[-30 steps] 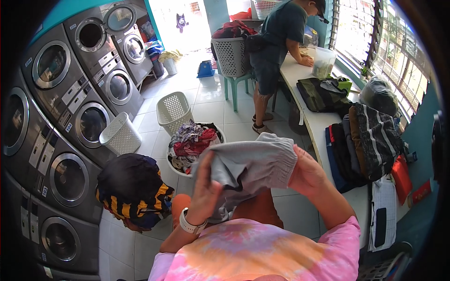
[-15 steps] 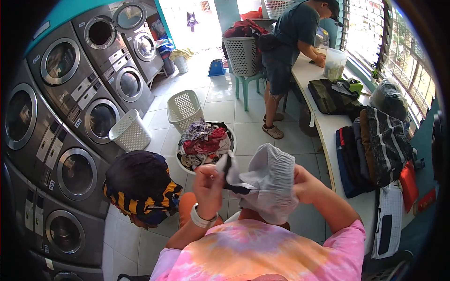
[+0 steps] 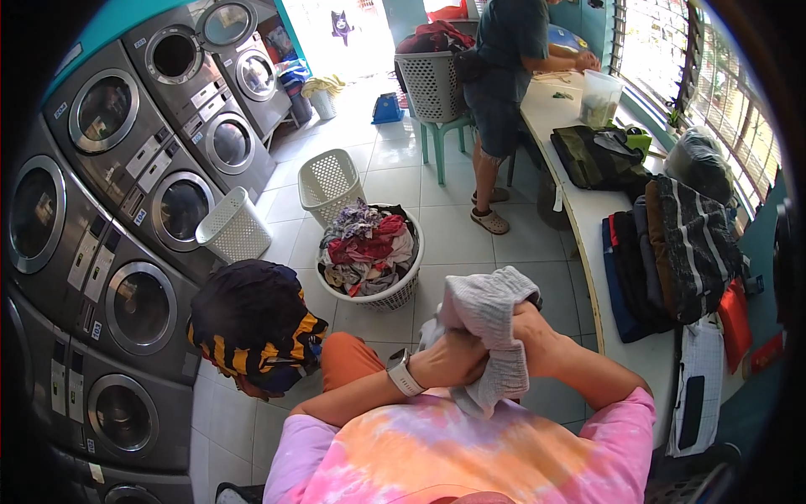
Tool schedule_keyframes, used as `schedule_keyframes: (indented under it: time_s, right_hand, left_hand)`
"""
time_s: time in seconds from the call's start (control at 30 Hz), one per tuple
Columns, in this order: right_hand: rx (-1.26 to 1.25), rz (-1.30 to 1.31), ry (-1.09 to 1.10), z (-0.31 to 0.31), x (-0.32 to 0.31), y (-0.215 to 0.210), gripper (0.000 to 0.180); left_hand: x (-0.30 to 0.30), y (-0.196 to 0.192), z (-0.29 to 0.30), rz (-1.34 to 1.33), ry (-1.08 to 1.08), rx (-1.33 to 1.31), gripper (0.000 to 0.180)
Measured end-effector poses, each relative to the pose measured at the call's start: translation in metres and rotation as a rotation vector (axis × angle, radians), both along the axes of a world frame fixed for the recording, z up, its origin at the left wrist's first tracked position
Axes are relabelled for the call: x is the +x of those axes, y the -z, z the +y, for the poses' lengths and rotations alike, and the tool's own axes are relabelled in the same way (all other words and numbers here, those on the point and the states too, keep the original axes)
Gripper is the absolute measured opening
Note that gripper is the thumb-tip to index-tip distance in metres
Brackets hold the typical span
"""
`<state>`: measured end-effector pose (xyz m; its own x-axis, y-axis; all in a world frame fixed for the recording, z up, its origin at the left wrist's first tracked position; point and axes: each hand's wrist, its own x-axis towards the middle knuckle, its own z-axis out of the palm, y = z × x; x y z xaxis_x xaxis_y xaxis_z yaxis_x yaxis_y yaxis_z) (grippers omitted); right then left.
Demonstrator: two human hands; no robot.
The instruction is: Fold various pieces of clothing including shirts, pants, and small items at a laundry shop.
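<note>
- Holds one grey garment (image 3: pixel 495 302), bunched and partly ribbed, in front of the torso.
- Clamps the curled left hand (image 3: pixel 451 359) on cloth, fingertips hidden; wears one watch (image 3: pixel 405 375) there.
- Keeps the right hand (image 3: pixel 535 332) against the garment; cannot tell finger state behind the fabric.
- Shows number labels (image 3: pixel 140 217) on grey front-loading machines (image 3: pixel 141 308); on the white table (image 3: pixel 592 206), one gridded sheet (image 3: pixel 705 353), entries too small to read.
- Counts one heaped round basket (image 3: pixel 390 296), two pale baskets (image 3: pixel 330 185) beyond, one stool-borne basket (image 3: pixel 430 92), one green stool (image 3: pixel 434 143), one co-worker (image 3: pixel 512 50).
</note>
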<state>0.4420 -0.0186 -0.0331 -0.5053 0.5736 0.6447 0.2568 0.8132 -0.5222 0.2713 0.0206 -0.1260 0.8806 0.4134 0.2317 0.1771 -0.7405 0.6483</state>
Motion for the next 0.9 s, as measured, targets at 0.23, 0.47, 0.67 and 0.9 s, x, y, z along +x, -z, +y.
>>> schedule_keyframes:
  time_s: [0.23,0.47,0.67,0.9]
  right_hand:
    - [-0.204,-0.028,-0.042,0.009,0.013,-0.001,0.052]
    - [-0.167,-0.386,0.013,0.000,0.004,0.000,0.045]
    - [-0.135,-0.364,-0.066,-0.007,-0.008,0.003,0.044]
    - [-0.054,-0.558,-0.189,-0.018,-0.020,-0.006,0.041]
  left_hand:
    - [-0.035,-0.084,0.011,0.457,-0.145,0.211,0.022]
    - [-0.047,-0.066,-0.017,0.570,0.033,0.609,0.017]
    - [-0.015,-0.016,0.001,-0.035,0.346,-0.027,0.045]
    - [-0.003,-0.027,0.025,0.455,0.077,0.245,0.069]
